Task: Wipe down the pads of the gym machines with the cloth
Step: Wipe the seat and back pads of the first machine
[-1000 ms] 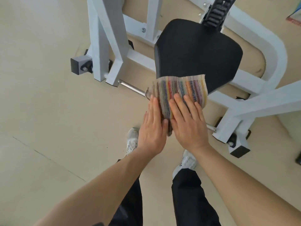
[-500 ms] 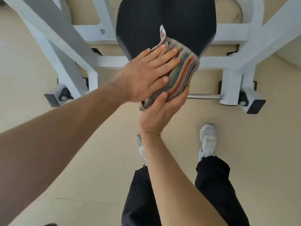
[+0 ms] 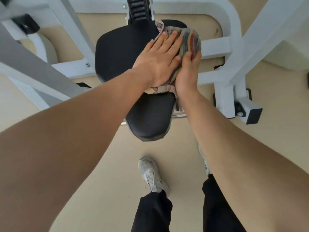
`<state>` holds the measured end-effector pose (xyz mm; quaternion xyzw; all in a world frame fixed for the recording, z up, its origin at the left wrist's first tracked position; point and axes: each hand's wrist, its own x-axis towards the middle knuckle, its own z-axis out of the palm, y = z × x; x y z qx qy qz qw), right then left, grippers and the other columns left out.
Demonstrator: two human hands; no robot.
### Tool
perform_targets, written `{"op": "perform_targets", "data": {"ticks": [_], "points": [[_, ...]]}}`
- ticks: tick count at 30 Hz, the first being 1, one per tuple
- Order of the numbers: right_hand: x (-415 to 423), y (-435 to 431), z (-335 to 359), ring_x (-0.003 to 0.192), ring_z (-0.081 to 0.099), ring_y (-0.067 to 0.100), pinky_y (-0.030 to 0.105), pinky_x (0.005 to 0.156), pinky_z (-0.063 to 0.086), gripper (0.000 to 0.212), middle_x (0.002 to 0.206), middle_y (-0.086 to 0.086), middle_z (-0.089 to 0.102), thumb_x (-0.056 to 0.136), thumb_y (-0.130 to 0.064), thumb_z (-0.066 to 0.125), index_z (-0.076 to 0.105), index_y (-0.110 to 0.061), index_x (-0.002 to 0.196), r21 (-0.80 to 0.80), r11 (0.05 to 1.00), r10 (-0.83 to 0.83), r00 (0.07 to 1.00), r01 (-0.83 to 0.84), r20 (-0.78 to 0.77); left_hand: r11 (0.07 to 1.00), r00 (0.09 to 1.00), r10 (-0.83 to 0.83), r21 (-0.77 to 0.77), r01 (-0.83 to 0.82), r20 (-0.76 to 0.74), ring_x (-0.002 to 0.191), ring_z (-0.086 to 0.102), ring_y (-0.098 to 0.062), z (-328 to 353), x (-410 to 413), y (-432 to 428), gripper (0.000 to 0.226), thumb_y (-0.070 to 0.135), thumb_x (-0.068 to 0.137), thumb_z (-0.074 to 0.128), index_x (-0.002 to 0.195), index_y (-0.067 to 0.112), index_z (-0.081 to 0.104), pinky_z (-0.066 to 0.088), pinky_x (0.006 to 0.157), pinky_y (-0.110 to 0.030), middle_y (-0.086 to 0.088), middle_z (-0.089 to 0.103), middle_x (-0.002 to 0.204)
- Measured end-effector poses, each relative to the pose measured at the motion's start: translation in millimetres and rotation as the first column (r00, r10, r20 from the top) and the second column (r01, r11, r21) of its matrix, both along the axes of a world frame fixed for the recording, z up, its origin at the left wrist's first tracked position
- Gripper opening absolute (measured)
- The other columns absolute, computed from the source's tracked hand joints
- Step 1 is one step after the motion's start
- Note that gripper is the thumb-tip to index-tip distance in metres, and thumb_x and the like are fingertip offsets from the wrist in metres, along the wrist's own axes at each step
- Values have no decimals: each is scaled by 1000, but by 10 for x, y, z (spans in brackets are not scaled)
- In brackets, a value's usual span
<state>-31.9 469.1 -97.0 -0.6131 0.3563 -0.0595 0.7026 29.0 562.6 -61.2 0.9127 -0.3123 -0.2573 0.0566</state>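
Observation:
A black seat pad (image 3: pixel 122 52) of a white gym machine fills the upper middle of the head view. A multicoloured striped cloth (image 3: pixel 190 41) lies on the pad's right side and hangs over its right edge. My left hand (image 3: pixel 158 59) lies flat on top of the cloth with fingers spread, pressing it onto the pad. My right hand (image 3: pixel 188 74) grips the cloth at the pad's right edge, thumb on top. A small label sticks out at the cloth's far corner.
The white machine frame (image 3: pixel 234 52) surrounds the pad, with a black toothed adjuster post (image 3: pixel 138 9) behind it and a black-capped foot (image 3: pixel 250 113) at right. A thick frame bar (image 3: pixel 33 64) crosses at left. My white shoes (image 3: pixel 151 173) stand on the beige floor below.
Both hands have slid the cloth farther back along the pad's right side. The view has moved closer over the seat, so the pad's near end now shows.

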Motion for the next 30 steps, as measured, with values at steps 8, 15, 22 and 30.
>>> {"op": "perform_targets", "data": {"ticks": [8, 15, 22, 30], "points": [[-656, 477, 265, 149, 32, 15, 47, 122, 28, 73, 164, 3, 27, 97, -44, 42, 13, -21, 160, 218, 975, 37, 998, -50, 60, 998, 998, -54, -14, 54, 18, 156, -9, -21, 252, -515, 308, 61, 47, 107, 11, 161, 23, -3, -2, 127, -40, 0, -6, 170], [-466, 288, 249, 152, 23, 14, 41, 124, 23, 74, 168, 3, 14, 98, -48, 28, 4, -18, 161, 137, 990, 43, 995, -30, -92, 1000, 1000, -14, 23, 14, 6, 156, -11, -17, 209, -476, 235, 59, 48, 108, 11, 161, 27, -3, -1, 127, -38, 6, -8, 169], [432, -393, 2, 119, 57, 17, 40, 109, 44, 41, 129, 1, 59, 105, -35, 33, 51, -18, 139, -119, 957, 234, 945, -266, -228, 999, 998, 34, 8, -34, 57, 156, -4, -17, -161, 313, -288, 58, 45, 107, 13, 162, 26, 3, 2, 126, -38, 6, 0, 170], [1436, -662, -105, 108, 57, 25, 28, 89, 40, 53, 120, 12, 63, 109, -38, 23, 62, -6, 127, -167, 751, 508, 721, -639, -472, 978, 972, 210, -23, -208, 104, 104, 60, -30, -410, 1090, -445, 39, 39, 105, 25, 107, 15, 55, 40, 88, -40, -9, 65, 113]]}}
